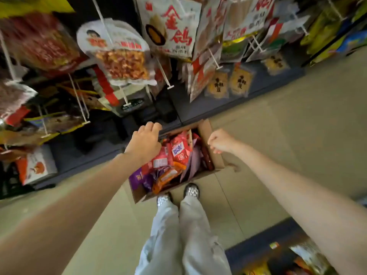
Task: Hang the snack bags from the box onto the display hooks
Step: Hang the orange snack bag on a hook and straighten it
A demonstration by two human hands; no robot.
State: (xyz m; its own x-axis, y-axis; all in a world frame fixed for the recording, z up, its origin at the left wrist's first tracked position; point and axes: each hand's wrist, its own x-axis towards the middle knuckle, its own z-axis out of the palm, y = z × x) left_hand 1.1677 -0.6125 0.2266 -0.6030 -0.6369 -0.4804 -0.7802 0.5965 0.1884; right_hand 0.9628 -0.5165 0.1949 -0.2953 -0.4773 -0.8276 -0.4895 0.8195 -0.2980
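Red snack bags in cardboard box: light, crinkly, slippery; pinch top edge. Your left hand relaxed, empty; right hand curled, empty.

Brown cardboard box showing red, purple, orange snack bags; trousers showing pale grey; floor looking beige.
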